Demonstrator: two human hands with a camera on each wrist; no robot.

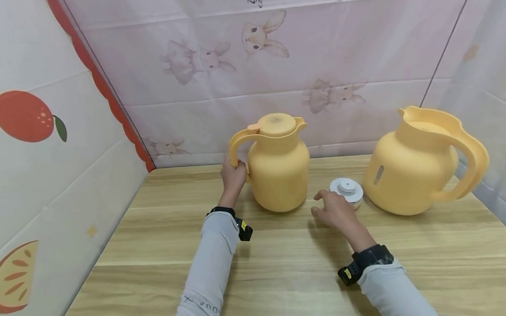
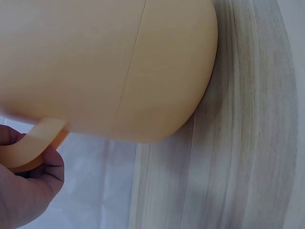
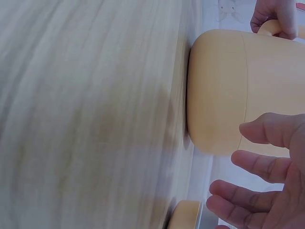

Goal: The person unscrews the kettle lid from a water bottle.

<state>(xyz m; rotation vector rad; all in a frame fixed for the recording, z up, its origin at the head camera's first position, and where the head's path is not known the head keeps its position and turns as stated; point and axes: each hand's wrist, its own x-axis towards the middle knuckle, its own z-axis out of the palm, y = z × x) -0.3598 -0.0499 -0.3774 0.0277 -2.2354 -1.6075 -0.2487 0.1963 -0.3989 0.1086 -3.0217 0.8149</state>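
A yellow thermos jug (image 1: 279,175) with its lid (image 1: 277,124) on stands upright on the table, spout to the right. My left hand (image 1: 233,175) grips the lower part of its handle (image 2: 35,143), fingers curled round it in the left wrist view. To the right of that jug, my right hand (image 1: 336,211) hovers above the table with its fingers spread and holds nothing. Just behind it lies a round lid (image 1: 347,188), white on top, with a yellow side (image 3: 185,214) in the right wrist view. My right fingers (image 3: 259,164) overlap the jug there.
A second, larger-looking yellow thermos jug (image 1: 408,171) stands at the right, its top without a raised lid and its handle pointing right. Behind the wooden table (image 1: 282,264) hangs a pink rabbit-print cloth (image 1: 217,99). A white fruit-print cloth (image 1: 49,183) borders the left side.
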